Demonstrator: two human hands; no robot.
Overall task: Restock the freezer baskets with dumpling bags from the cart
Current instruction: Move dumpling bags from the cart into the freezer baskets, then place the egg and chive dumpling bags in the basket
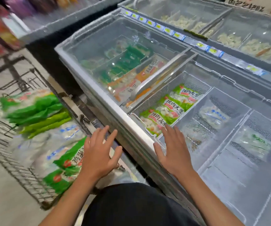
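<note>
Looking down, you see the open freezer with its mesh baskets: the nearest basket holds three green dumpling bags in a row, the next basket a few pale bags. At your left, the wire cart carries more green and white dumpling bags. Your left hand hangs over the cart's edge, grip spread, holding nothing. Your right hand hangs over the freezer's front rim, grip likewise spread, empty, palms down.
</note>
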